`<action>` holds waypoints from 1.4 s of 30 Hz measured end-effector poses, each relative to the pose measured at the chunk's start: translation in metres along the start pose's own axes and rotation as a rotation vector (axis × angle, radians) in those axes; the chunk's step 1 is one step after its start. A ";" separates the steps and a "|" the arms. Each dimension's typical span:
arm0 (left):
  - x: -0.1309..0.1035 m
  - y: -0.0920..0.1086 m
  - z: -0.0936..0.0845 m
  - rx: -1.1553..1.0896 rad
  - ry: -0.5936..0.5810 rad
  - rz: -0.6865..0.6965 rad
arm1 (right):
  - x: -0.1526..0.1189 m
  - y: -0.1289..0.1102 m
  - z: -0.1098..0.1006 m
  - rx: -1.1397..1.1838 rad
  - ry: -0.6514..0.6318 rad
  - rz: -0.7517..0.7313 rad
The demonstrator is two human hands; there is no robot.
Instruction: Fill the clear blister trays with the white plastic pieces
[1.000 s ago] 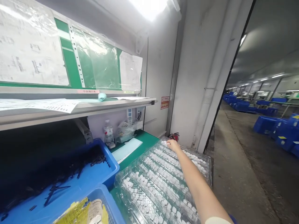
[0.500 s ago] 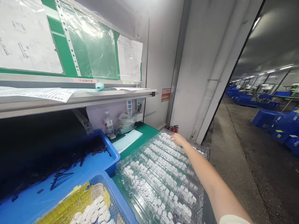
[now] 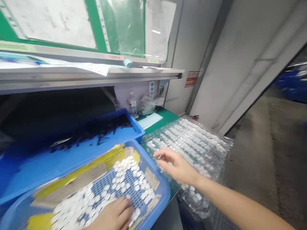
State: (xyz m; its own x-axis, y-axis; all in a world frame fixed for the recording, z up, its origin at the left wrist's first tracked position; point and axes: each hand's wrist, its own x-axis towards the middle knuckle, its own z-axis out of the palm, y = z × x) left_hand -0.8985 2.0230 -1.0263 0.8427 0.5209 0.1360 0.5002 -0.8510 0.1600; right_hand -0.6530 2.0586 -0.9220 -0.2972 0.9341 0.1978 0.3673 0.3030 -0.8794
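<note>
My left hand [image 3: 114, 214] is down in the blue perforated basket [image 3: 157, 174], among small white rounded pieces [image 3: 123, 169]. Its fingers are bent and close together, and whatever they hold is hidden beneath them. Between the basket and the clear plastic tray [image 3: 225, 143] hovers my right hand [image 3: 176, 165], thumb and fingers apart with nothing visible in them. Rows of similar white pieces lie in the tray. Motion blurs the scene somewhat.
Behind the basket sits a blue bin [image 3: 74, 159] with thin black parts. A water bottle [image 3: 132, 104], a plastic bag [image 3: 147, 105] and a pale blue sheet [image 3: 150, 120] are on the green bench. A shelf [image 3: 91, 76] with papers overhangs the bin.
The view has turned left and down. My right hand has drawn back from the tray's far end to near the basket. My left hand has come into view inside the basket.
</note>
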 end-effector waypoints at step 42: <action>0.029 -0.029 -0.084 -1.314 0.169 -0.808 | -0.001 -0.016 0.139 1.368 -0.007 0.808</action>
State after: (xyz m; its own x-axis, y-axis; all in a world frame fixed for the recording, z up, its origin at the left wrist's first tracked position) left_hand -0.9052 2.0682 -0.9451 0.3674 0.8749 -0.3156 0.1982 0.2579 0.9456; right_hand -0.7809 2.0266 -0.9688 -0.4303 0.7559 -0.4933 -0.6108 -0.6462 -0.4574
